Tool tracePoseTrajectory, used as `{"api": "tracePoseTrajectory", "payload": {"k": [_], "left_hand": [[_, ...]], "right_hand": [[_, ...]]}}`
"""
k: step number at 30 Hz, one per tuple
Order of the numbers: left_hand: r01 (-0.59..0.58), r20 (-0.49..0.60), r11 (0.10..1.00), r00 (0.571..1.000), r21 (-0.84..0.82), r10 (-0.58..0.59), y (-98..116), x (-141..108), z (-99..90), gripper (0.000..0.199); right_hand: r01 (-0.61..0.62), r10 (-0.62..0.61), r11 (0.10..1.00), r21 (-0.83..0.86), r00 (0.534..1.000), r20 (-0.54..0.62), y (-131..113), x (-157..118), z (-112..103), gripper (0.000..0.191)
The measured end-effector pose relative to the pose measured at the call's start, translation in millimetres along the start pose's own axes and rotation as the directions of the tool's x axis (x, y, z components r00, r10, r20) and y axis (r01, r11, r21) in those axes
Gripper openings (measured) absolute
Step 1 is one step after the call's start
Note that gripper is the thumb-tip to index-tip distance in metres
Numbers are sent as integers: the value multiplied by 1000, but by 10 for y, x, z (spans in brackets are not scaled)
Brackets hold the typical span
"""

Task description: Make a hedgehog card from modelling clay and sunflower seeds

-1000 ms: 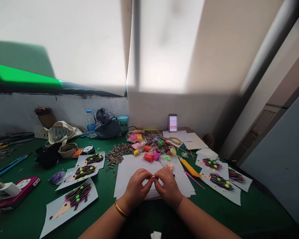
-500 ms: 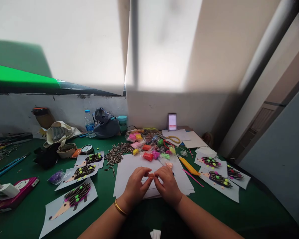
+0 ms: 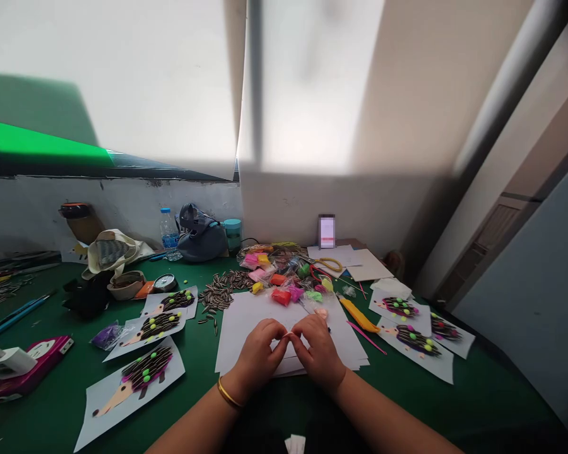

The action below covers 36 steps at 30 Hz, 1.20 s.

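Note:
Above the stack of white paper (image 3: pixel 236 321), my left hand (image 3: pixel 261 349) and my right hand (image 3: pixel 316 350) meet fingertip to fingertip. Both pinch a small piece of peach-coloured clay (image 3: pixel 289 335), mostly hidden by the fingers. A larger peach lump (image 3: pixel 320 313) lies on the paper just beyond my right hand. Bags of coloured clay, among them a red one (image 3: pixel 281 297), are heaped at the paper's far edge. Striped seeds (image 3: pixel 221 291) form a pile to the left of them.
Hedgehog pictures on paper lie at the left (image 3: pixel 142 380) and the right (image 3: pixel 414 345). A yellow cutter (image 3: pixel 358 315) and a pink stick (image 3: pixel 366 338) are right of the paper. A phone (image 3: pixel 327 231) leans on the wall; a bottle (image 3: pixel 169 236) stands back left.
The fingertips of both hands have come closer together, and less of the peach piece shows between them. The hands otherwise stay in nearly the same place.

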<state>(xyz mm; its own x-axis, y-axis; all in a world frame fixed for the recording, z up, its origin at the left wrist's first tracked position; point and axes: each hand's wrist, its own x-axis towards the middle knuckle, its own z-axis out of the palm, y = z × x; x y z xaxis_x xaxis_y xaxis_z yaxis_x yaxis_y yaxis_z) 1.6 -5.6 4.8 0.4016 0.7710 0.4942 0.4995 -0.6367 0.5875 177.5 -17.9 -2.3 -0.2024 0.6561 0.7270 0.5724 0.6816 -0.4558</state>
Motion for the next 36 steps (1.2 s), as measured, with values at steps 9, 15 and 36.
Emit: {"api": "tracePoseTrajectory", "payload": {"k": [9, 15, 36], "left_hand": [[-48, -48, 998, 998, -29, 46, -3, -3, -39, 14], [-46, -94, 997, 995, -58, 41, -39, 9, -7, 11], [137, -59, 926, 984, -351, -168, -88, -14, 93, 24]], "right_hand": [[3, -3, 1000, -2, 1000, 24, 15, 4, 3, 13], [-1, 0, 999, 43, 999, 34, 19, 6, -16, 16], [-21, 22, 998, 62, 1000, -18, 52, -20, -8, 15]]}}
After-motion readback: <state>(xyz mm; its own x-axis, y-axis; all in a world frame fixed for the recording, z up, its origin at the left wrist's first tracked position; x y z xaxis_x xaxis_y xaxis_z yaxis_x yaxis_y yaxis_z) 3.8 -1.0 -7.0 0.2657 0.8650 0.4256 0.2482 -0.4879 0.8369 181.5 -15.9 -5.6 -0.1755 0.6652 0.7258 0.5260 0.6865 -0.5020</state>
